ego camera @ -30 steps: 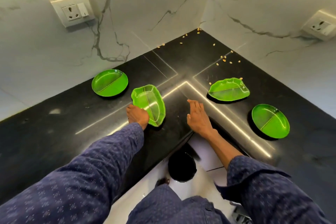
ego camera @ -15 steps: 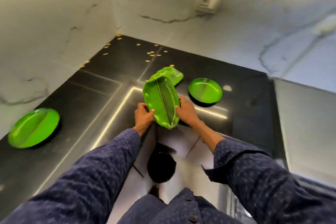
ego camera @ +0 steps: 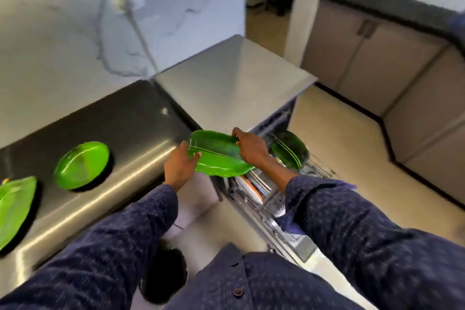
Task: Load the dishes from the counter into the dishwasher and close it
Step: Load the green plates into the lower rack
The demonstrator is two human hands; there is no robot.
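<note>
Two hands carry one leaf plate toward the open dishwasher.

The leaf plate [ego camera: 219,157] is gripped by fingers of the left hand [ego camera: 180,167] and right hand [ego camera: 250,146], above the rack [ego camera: 264,191]; it should be tipped upright and slotted beside the loaded plate [ego camera: 289,150].

We hold the leaf plate [ego camera: 219,156] between both hands above the open dishwasher rack [ego camera: 264,194]; two plates [ego camera: 81,165] lie left on the counter [ego camera: 130,118].
</note>
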